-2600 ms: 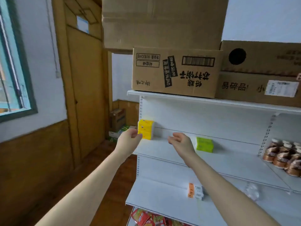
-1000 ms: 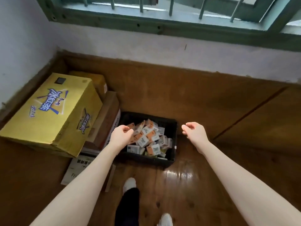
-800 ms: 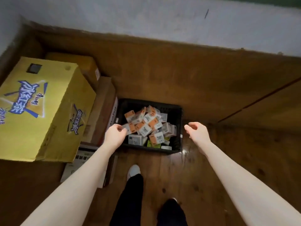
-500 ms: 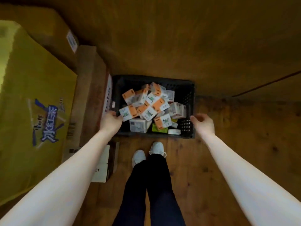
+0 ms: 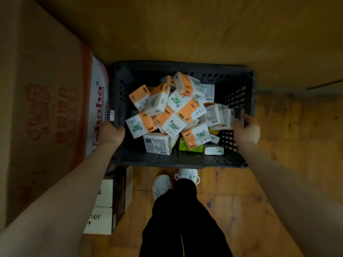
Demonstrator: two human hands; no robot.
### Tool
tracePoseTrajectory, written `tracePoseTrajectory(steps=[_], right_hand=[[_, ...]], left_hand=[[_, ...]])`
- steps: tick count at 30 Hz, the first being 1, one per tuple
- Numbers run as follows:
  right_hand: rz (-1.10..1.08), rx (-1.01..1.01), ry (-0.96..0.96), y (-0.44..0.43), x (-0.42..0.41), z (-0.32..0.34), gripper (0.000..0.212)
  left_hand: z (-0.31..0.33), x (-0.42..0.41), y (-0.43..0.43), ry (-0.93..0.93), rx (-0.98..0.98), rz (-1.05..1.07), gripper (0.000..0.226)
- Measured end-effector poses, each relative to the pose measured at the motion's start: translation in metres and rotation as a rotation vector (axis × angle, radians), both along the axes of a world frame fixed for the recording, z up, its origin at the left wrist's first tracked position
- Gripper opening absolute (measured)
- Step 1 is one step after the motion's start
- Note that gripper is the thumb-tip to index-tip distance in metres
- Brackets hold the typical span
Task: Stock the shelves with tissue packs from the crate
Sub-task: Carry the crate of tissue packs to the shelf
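The person stoops over the crate (image 5: pixel 181 162), which sits on the wooden floor (image 5: pixel 232 191) just beside a big cardboard box (image 5: pixel 46 108). The left hand (image 5: pixel 111 133) has its fingers curled over the left rim, and the right hand (image 5: pixel 246 130) clasps the right rim, thumb on top. It looks like a lift is coming, so I'd raise both sides together and level, since the tissue packs (image 5: pixel 174 125) are heaped loose inside and a tilt could spill them. They are small soft-wrapped blocks, orange and white, marked "Facial", with a green pack (image 5: pixel 187 147) low in the heap
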State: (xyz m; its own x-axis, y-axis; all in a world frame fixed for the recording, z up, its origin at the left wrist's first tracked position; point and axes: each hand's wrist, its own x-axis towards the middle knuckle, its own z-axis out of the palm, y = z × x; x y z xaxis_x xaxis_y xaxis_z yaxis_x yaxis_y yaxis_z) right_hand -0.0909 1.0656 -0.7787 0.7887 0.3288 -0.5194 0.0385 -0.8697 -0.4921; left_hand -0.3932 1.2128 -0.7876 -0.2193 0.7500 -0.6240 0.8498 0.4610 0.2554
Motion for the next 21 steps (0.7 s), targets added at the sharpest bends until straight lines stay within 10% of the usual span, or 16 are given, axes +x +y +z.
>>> tracePoseTrajectory(steps=[21], right_hand=[[-0.292, -0.096, -0.113, -0.015, 0.043, -0.053, 0.033]], left_hand=[[-0.053, 0.002, 0.010, 0.028, 0.259, 0.256, 0.033]])
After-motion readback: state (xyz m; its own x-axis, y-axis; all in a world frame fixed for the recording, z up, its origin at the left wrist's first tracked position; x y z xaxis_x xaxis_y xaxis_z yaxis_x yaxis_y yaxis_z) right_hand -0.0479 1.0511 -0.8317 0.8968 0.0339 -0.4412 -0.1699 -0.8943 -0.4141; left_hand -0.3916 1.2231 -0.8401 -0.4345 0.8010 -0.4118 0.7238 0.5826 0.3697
